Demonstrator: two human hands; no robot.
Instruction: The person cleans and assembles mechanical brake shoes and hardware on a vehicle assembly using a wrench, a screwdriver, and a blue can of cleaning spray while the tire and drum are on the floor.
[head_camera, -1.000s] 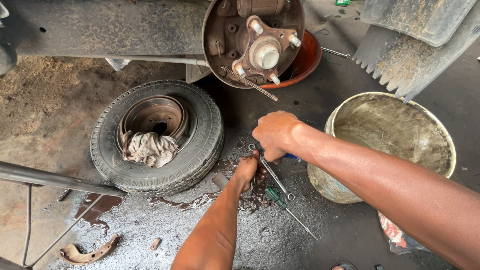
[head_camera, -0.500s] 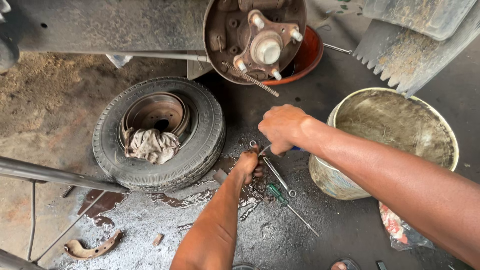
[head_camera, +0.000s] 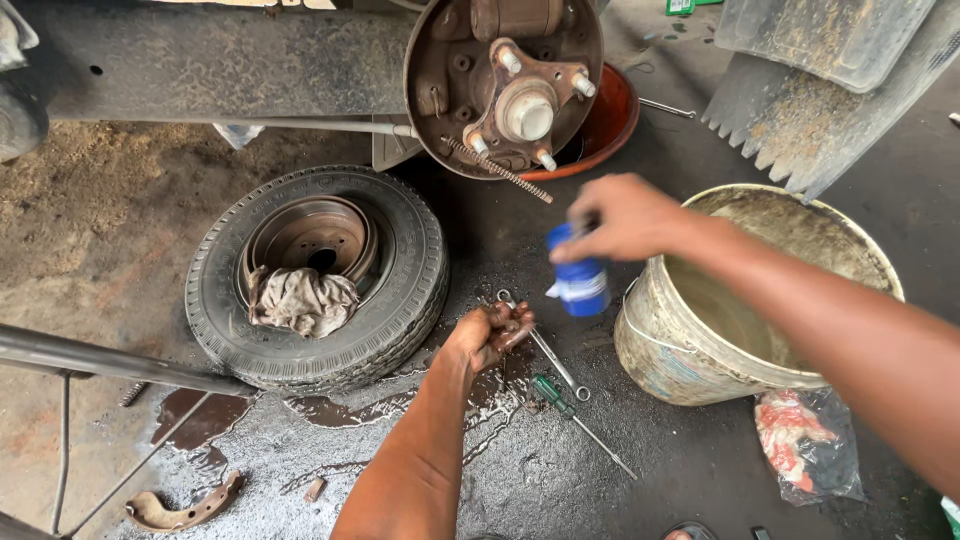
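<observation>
Down on the wet concrete floor (head_camera: 560, 470), the left hand (head_camera: 487, 335) is curled into a loose fist, fingers together, beside one metal spanner (head_camera: 545, 348) and one green-handled screwdriver (head_camera: 575, 420); whether it grips anything cannot be told. Above it, the right hand (head_camera: 620, 218) has its fingers clamped on one small blue plastic bottle (head_camera: 578, 282), held in the air beside one dirty cream bucket (head_camera: 690, 350). One black tyre (head_camera: 405, 290) holds one grey rag (head_camera: 300, 300).
</observation>
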